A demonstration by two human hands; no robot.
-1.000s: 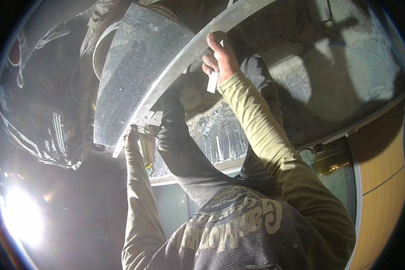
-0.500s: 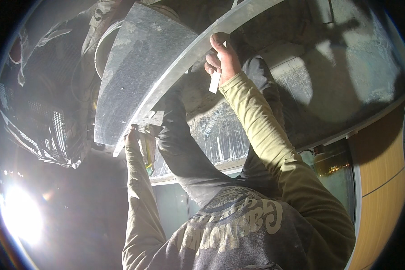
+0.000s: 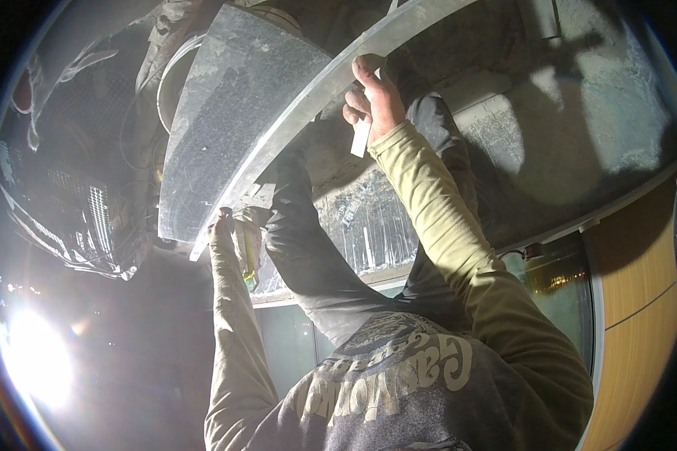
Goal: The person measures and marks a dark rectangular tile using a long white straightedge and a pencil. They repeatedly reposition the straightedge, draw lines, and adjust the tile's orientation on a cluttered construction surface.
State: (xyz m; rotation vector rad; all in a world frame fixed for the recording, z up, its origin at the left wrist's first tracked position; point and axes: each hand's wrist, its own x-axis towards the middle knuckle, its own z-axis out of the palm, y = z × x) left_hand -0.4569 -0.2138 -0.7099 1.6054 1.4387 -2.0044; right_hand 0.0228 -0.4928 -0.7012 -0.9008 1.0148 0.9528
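A long pale metal strip (image 3: 308, 105) runs slantwise from the lower left to the upper right, its line bent by the lens. Along its left side lies a broad grey sheet (image 3: 241, 98). At the strip's lower end my left hand (image 3: 220, 225) is closed round the edge, its fingers partly hidden. My right hand (image 3: 376, 101) is farther up, thumb against the strip's edge and fingers curled. Through that closed hand passes a short flat white piece (image 3: 360, 140), sticking out below the fingers.
A bag-like bundle (image 3: 246, 244) hangs by my left wrist. Dark mesh and crumpled plastic (image 3: 90, 218) are at the left, above a glaring lamp (image 3: 36, 361). My legs (image 3: 308, 240) rest on a dusty, stained surface (image 3: 368, 225). Wood-coloured panels (image 3: 639, 278) stand at the right.
Almost nothing differs. Both hands keep their places on the strip, and the whole view has shifted very slightly.
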